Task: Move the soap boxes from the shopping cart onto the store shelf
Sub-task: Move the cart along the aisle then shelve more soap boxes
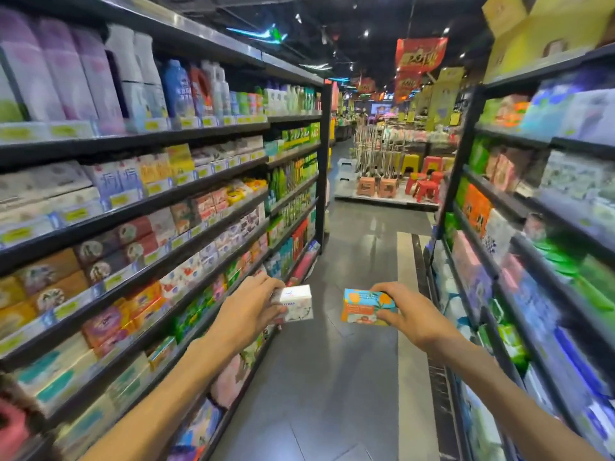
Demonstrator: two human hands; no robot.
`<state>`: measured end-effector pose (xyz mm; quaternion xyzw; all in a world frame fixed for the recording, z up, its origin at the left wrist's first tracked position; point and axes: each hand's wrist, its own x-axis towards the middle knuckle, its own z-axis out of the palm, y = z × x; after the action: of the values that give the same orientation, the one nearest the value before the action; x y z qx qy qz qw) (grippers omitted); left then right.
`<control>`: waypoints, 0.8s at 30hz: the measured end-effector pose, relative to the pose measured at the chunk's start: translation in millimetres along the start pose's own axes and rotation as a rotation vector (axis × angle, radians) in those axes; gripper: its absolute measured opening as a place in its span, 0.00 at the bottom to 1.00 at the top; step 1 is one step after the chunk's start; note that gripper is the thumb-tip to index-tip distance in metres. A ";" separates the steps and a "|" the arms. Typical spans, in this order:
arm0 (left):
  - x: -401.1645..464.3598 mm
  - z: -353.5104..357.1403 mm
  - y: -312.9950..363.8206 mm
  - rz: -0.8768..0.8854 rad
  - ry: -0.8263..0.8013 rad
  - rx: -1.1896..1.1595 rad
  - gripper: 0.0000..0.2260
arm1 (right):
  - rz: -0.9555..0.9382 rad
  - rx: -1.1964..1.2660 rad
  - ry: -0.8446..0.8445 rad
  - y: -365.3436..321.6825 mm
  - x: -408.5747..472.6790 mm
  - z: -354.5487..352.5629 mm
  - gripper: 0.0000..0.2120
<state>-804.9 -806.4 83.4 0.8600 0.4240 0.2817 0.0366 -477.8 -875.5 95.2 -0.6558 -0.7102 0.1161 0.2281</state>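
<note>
Both forearms reach forward from the bottom edge, out over the grey aisle floor, each ending in a hand with a soap box.

Left hand grips a white box, fingers curled over its top edge and thumb underneath, so the box sticks out to the right of the knuckles. Its front shows blue lettering and a pale flower print; it is tilted a little. Left of this grip, and just beside the wrist, runs the left shelf, a black rack whose tiers hold rows of boxed soaps in brown, red, orange, green and white, with yellow price tags along the edges. Tall bottles stand on the tier well above the hand.

Right hand pinches an orange box, fingers over the top and thumb at the lower right corner. That box has a teal top with orange fruit on it and pokes out to the left of the grip. The two boxes are near each other but apart, with bare floor showing between them.

Right of this grip stands the right shelf, blurred, stacked with packets in green, blue, pink and orange. Far beyond both hands, red stools sit at the aisle's end.
</note>
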 end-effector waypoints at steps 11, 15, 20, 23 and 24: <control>151.3 42.6 -111.0 -0.129 0.062 0.170 0.17 | -0.145 -0.038 -0.020 47.0 240.6 25.2 0.19; 198.0 48.0 -149.2 -0.251 0.104 0.208 0.17 | -0.274 -0.002 -0.080 51.4 339.3 35.3 0.20; 223.0 40.3 -197.1 -0.421 0.164 0.301 0.17 | -0.428 -0.032 -0.159 24.1 456.0 58.1 0.22; 220.2 29.7 -228.4 -0.522 0.190 0.340 0.16 | -0.521 0.014 -0.221 -3.6 511.9 83.8 0.23; 217.9 26.4 -239.6 -0.552 0.198 0.352 0.16 | -0.550 0.015 -0.236 -14.0 529.5 94.3 0.23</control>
<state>-856.1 -485.5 87.7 0.6745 0.6842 0.2658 -0.0790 -554.0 -343.1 110.7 -0.4189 -0.8821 0.1306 0.1715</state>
